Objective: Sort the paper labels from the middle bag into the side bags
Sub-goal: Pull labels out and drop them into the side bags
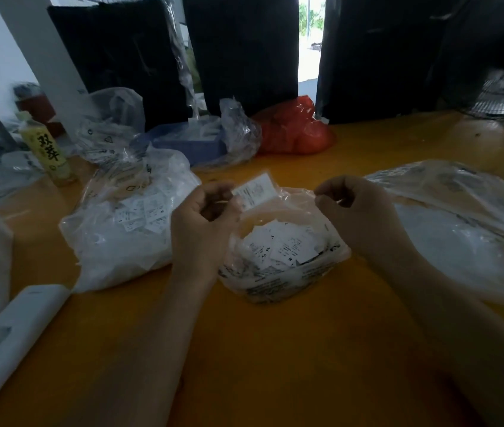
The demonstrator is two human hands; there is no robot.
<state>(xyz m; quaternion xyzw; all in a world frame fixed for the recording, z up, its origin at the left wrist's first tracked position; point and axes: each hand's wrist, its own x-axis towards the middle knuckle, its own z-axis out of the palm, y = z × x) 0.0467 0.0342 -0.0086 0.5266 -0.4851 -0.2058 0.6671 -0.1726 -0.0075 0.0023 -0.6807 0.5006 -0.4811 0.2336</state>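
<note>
My left hand (204, 211) pinches a small white printed paper label (255, 190) just above the clear plastic middle bag of labels (278, 257). My right hand (349, 204) is curled beside it; whether it pinches anything I cannot tell.

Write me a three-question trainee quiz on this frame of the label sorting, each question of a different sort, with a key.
1. True or false: the left hand pinches a paper label above the middle bag.
2. Which lies nearest the left side bag? A) red bag B) yellow bottle C) fan
3. Fill in: the right hand is closest to the ___ side bag.

Key: 1 true; 2 B; 3 right.
</note>
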